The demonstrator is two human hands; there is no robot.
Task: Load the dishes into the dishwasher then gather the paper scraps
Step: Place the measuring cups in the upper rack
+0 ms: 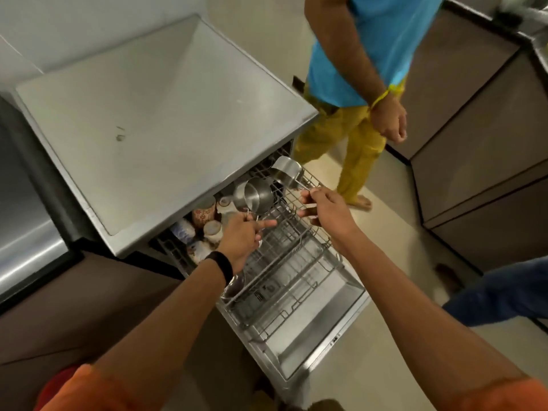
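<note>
Left hand (pixel 240 235) hides steel pot's (pixel 259 194) handle; worktop (pixel 148 114) covers rear cups (pixel 204 213).

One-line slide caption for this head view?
Left hand grips the near saucepan, right hand the far saucepan, in the pulled-out upper rack of the dishwasher.
</note>
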